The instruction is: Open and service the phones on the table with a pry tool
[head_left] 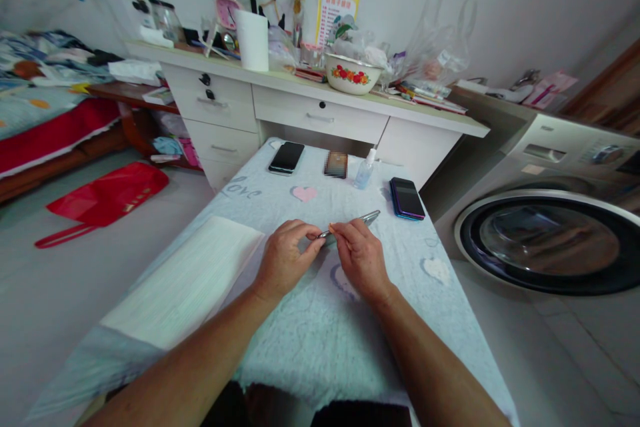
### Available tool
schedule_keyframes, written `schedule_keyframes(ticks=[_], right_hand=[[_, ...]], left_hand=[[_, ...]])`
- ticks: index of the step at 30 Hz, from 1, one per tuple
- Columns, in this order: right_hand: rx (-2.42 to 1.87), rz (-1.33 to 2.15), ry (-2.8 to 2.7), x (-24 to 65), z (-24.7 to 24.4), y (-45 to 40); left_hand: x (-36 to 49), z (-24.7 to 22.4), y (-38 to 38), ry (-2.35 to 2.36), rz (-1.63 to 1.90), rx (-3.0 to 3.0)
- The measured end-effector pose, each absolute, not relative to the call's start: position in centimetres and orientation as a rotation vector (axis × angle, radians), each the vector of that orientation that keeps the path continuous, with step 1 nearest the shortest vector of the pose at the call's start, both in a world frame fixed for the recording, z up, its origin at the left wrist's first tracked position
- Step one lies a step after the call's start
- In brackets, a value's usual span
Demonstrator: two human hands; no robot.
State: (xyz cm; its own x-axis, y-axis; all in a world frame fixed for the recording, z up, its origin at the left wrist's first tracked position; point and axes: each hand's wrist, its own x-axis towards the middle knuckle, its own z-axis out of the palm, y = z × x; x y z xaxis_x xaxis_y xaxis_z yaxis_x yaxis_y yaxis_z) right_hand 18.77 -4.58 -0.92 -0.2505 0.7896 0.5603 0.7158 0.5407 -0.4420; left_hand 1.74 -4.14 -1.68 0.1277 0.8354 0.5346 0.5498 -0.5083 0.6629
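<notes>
Both hands hold a thin, shiny, phone-like object above the middle of the cloth-covered table. My left hand pinches its near left end. My right hand is closed on its near side, and the far end sticks out beyond the knuckles. Farther back lie a black phone and a small brown card-like item. Beside them a clear spray bottle stands upright. A dark phone with a bluish-purple edge is at the right.
A pale folded cloth or paper sheet lies at the table's left. Behind stands a white desk with a flowered bowl and a white roll. A washing machine is at the right, a red bag on the floor.
</notes>
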Motion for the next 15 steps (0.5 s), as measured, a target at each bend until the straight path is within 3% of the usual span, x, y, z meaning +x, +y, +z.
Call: schedule_keyframes(ticks=[15], right_hand=[[-1.179, 0.111, -2.027, 18.1, -1.2, -4.9]], left_hand=[[1.7, -1.8, -4.2, 1.347, 1.309, 2.111]])
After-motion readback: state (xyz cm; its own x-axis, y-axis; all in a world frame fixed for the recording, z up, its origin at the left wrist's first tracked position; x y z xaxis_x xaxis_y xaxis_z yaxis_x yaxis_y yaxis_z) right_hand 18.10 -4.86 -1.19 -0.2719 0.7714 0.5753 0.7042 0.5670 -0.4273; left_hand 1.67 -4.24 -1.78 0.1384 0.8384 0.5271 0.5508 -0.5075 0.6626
